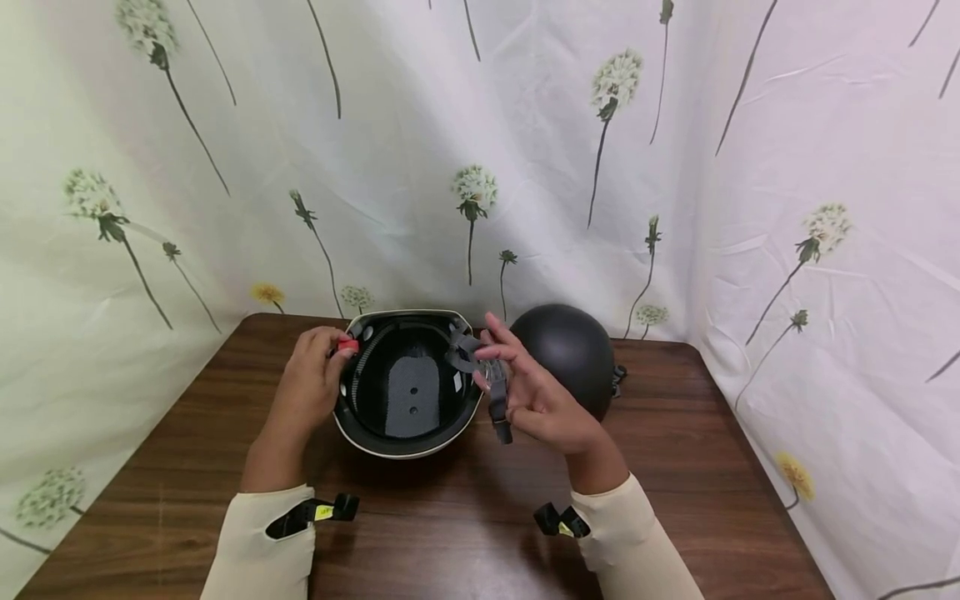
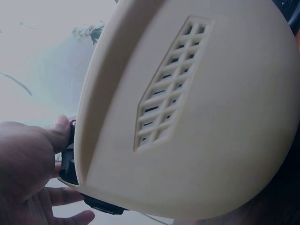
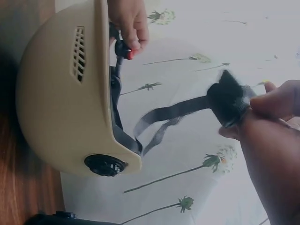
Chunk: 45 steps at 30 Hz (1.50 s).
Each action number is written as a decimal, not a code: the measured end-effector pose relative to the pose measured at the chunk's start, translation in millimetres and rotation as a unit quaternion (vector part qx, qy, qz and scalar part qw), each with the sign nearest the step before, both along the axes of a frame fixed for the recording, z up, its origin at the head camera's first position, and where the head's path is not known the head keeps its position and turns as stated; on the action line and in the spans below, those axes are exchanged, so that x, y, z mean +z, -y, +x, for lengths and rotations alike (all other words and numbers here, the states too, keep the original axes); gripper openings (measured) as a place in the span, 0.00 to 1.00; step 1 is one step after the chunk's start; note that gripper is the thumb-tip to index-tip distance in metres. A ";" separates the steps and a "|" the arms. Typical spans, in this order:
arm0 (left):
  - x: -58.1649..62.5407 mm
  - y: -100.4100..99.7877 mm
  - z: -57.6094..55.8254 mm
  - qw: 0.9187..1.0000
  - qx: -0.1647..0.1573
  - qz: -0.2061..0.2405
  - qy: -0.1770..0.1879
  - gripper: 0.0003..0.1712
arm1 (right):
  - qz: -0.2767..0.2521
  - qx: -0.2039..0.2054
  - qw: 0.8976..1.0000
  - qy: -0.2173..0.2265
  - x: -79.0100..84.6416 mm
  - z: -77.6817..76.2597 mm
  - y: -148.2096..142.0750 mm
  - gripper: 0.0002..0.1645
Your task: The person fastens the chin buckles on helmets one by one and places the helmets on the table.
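Note:
A beige helmet (image 1: 399,457) lies upside down on the table, its black padded inside facing up. My left hand (image 1: 303,387) is at its left rim, pinching a red buckle piece (image 1: 347,344) between thumb and fingers. Off the opposite rim runs a dark chin strap (image 3: 178,108), drawn out from the helmet. My right hand (image 1: 543,400) grips the strap's black end piece (image 3: 229,98), which looks blurred in the right wrist view. The outer shell with its slotted vent (image 2: 171,86) fills the left wrist view.
Just behind my right hand stands a matte black helmet (image 1: 562,350), dome up, with a bit of strap showing at its right. Both helmets sit on a brown wooden table (image 1: 675,475). A white cloth (image 1: 390,167) printed with dandelions hangs around the table's back and sides.

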<state>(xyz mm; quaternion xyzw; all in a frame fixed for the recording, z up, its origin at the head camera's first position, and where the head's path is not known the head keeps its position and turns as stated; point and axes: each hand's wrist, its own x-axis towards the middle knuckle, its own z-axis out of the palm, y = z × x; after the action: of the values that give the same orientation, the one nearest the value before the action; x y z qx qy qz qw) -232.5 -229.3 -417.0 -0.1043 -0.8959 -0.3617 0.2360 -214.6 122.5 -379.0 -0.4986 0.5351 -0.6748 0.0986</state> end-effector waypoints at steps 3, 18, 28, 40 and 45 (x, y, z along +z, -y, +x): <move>-0.1 -0.2 -0.1 1.000 0.000 -0.001 -0.007 0.11 | 0.024 -0.054 0.997 -0.041 -2.1 -0.5 1.2 0.38; 2.6 1.2 1.4 1.000 0.006 0.000 0.016 0.12 | 0.097 -0.167 0.973 -0.128 1.5 4.4 3.4 0.40; 2.5 1.0 1.8 1.000 0.009 0.000 0.019 0.12 | 0.148 -0.210 0.947 -0.196 -0.6 4.1 4.8 0.31; 0.7 3.1 -0.2 1.000 0.006 -0.004 0.024 0.12 | 0.218 -0.269 0.916 -0.200 -5.2 6.7 8.5 0.05; 1.8 2.1 0.7 0.999 0.005 -0.006 0.035 0.13 | 0.208 -0.302 0.903 -0.222 -9.2 5.5 13.0 0.11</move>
<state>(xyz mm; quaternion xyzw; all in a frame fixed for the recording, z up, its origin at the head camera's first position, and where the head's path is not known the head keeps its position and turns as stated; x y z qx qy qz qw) -231.8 -231.4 -415.3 -0.0880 -0.9063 -0.3585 0.2056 -209.1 109.5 -388.2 -0.4178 0.7964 -0.4175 -0.1297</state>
